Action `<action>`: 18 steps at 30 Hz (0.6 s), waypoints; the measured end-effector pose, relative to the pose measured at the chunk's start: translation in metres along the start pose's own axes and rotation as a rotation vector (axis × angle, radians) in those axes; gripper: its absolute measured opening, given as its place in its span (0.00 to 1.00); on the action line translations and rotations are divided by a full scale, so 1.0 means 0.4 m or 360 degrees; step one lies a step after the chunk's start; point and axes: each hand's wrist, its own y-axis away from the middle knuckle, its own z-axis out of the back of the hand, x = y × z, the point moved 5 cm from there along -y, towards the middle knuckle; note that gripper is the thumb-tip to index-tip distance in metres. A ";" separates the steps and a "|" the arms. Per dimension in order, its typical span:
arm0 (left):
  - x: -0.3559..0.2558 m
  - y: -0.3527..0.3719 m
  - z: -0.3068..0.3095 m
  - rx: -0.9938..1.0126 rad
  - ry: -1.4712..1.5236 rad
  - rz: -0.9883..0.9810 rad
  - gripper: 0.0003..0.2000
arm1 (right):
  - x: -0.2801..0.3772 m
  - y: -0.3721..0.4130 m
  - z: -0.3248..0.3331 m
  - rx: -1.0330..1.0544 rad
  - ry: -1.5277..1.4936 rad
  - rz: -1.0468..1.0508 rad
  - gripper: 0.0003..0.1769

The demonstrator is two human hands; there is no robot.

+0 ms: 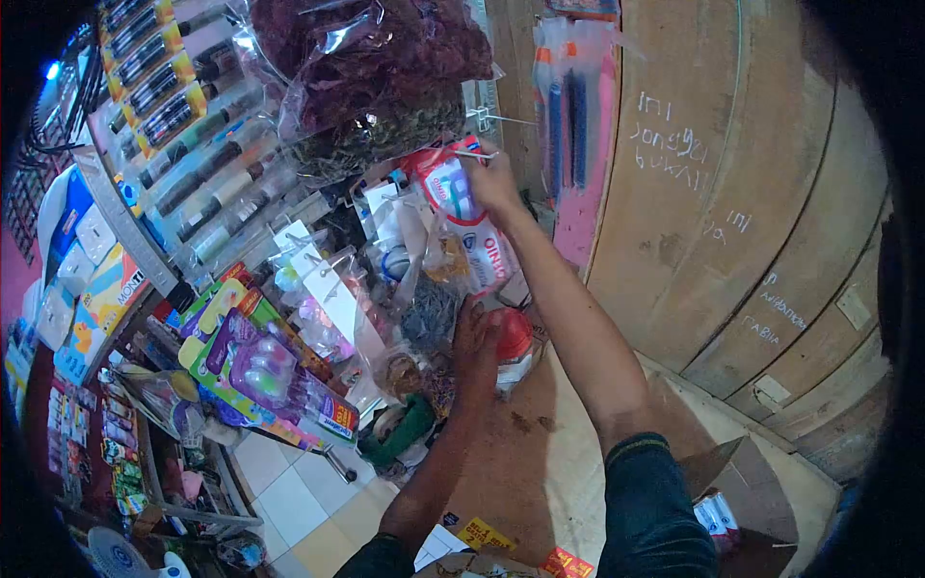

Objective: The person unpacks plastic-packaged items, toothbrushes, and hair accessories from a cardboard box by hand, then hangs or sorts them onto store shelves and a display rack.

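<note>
My right hand is up at a display hook, its fingers closed at the edge of a red, white and blue packet. Part of the grip is hidden behind the packet and the hand itself. A second packet of the same colours hangs just below. Lower down, my left hand reaches up among the hanging goods, fingers extended and thumb apart. It lies beside a bag of grey stuff and a red rounded item. White hook cards stick out to the left.
Dark red and green bagged goods hang above. Purple blister packs hang at lower left, near rows of rolled items. A wooden wall rises on the right. An open cardboard box stands on the floor.
</note>
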 end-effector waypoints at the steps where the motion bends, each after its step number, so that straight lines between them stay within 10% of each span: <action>1: -0.001 0.003 0.003 -0.0006 0.0021 0.0032 0.37 | -0.016 -0.009 -0.010 0.0001 -0.0057 0.0018 0.11; 7: -0.069 0.052 -0.024 0.0029 -0.0065 0.0160 0.35 | -0.068 -0.045 -0.050 0.0017 -0.0286 0.0433 0.12; 18: 0.054 0.053 0.040 0.0086 -0.0054 0.0164 0.28 | -0.062 -0.042 -0.079 -0.0267 0.0187 0.0216 0.17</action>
